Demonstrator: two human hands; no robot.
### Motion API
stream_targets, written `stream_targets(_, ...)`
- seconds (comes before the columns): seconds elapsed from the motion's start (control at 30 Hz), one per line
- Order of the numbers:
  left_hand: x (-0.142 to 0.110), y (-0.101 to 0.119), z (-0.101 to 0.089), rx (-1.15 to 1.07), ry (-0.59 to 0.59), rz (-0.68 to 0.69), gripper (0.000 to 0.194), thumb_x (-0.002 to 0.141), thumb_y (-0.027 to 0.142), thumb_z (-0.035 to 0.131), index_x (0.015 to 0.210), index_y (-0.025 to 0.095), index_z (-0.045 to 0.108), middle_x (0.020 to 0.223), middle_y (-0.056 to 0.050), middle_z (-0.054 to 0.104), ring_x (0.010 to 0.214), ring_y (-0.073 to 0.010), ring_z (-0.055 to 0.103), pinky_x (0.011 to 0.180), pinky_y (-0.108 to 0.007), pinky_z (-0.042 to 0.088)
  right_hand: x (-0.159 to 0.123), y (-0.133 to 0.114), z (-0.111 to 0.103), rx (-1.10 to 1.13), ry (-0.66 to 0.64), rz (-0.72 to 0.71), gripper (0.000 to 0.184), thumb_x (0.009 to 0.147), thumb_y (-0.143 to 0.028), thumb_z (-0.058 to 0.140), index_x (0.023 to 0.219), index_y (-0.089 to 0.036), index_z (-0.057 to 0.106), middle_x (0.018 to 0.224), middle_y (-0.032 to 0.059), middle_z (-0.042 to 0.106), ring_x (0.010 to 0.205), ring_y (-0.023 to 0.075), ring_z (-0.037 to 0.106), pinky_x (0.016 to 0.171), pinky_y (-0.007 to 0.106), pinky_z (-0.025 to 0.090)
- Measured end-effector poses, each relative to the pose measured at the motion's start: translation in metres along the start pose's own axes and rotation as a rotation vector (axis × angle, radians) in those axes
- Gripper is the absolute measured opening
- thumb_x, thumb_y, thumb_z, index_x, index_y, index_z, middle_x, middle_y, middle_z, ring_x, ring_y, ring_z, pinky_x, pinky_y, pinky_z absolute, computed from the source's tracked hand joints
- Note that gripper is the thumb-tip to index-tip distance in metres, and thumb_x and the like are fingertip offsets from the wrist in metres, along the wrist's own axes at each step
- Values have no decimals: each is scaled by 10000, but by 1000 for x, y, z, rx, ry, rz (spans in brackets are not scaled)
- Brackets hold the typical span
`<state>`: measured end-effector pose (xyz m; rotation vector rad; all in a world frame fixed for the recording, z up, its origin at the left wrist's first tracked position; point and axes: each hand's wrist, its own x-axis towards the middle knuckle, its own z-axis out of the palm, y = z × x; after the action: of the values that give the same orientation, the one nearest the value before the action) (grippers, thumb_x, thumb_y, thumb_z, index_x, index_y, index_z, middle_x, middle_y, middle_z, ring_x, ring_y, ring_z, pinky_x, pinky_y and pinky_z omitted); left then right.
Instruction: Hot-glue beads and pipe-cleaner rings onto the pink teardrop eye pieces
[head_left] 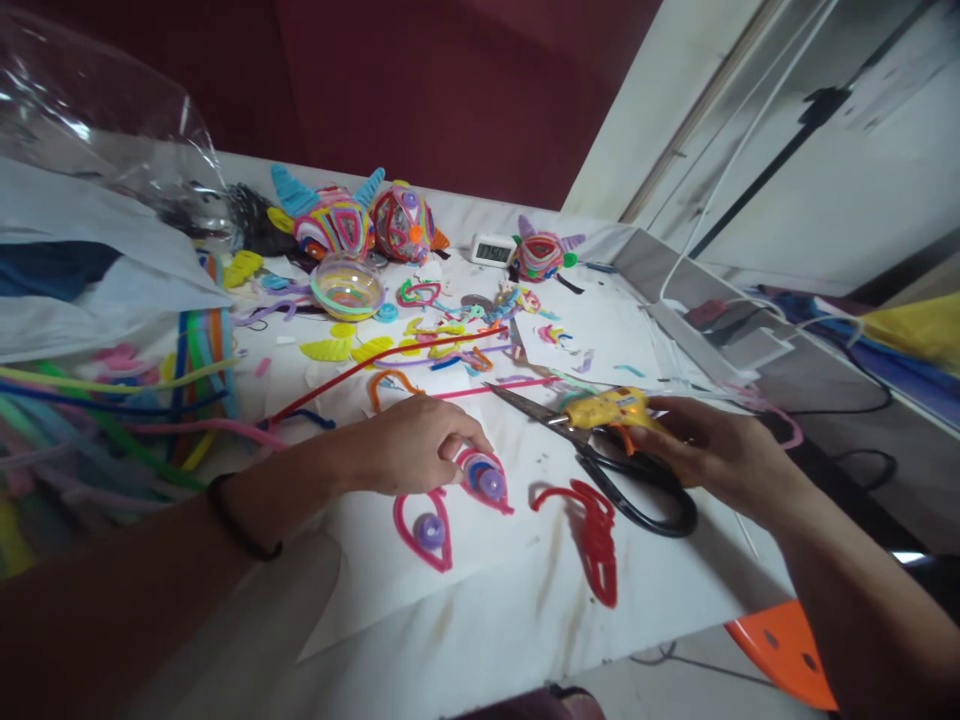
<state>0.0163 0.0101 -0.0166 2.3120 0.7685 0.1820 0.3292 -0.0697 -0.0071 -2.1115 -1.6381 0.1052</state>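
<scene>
My left hand (420,445) has its thumb and forefinger pinched at the upper edge of a pink teardrop-shaped pipe-cleaner piece (501,500) with blue and purple coils inside. A second pink teardrop outline (399,522) with a purple coil in it lies beside it on white paper. Gripped in my right hand (705,445) is a small yellow glue gun (604,408), its nozzle pointing left. Black-handled scissors (637,515) lie open beneath the glue gun. Nearer the front is a folded bundle of red pipe cleaner (600,550).
Loose pipe cleaners (187,430) crowd the left side. A clear bowl (346,290), colourful wrapped balls (334,225) and a white digital clock (493,250) stand at the back. Scraps (326,348) litter the middle. A grey-white tray (697,320) with cables borders the right.
</scene>
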Motion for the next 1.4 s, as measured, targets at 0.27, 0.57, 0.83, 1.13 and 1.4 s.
stream_targets(0.27, 1, -1, 1, 4, 11, 18, 389, 671, 92, 591, 1015, 221, 719, 660, 35, 559, 642, -121, 537, 603, -217, 378, -6, 4, 2, -27, -78, -22, 714, 701, -774, 516, 1073, -183, 666, 787, 77, 745, 493, 149, 636, 495, 269, 471)
stream_targets(0.57, 1, 1, -1, -7, -4, -2, 391, 669, 92, 592, 1015, 221, 722, 676, 29, 577, 645, -119, 540, 593, -212, 375, -37, -23, 4, -242, 385, -409, 240, 878, -366, 586, 995, -177, 677, 940, 99, 685, 843, 207, 642, 702, 318, 487)
stream_targets(0.83, 1, -1, 2, 17, 11, 23, 422, 659, 86, 572, 1030, 229, 715, 716, 20, 619, 656, -123, 550, 602, -213, 376, -98, -85, 32, 1, -26, -854, 289, 896, -165, 496, 1162, -135, 603, 924, 99, 589, 792, 205, 523, 678, 376, 433)
stream_targets(1.13, 2, -4, 2, 13, 18, 66, 402, 668, 84, 593, 1028, 213, 715, 683, 27, 595, 630, -114, 533, 589, -211, 364, -109, -111, 67, -78, 88, -775, 315, 899, -198, 489, 1172, -116, 623, 769, 71, 583, 716, 211, 460, 661, 384, 350)
stream_targets(1.4, 1, -4, 1, 7, 9, 73, 386, 674, 89, 612, 1026, 209, 715, 699, 24, 603, 647, -114, 541, 602, -209, 373, -110, -115, 71, -103, 77, -742, 335, 891, -204, 504, 1193, -112, 617, 782, 78, 598, 719, 220, 443, 665, 395, 339)
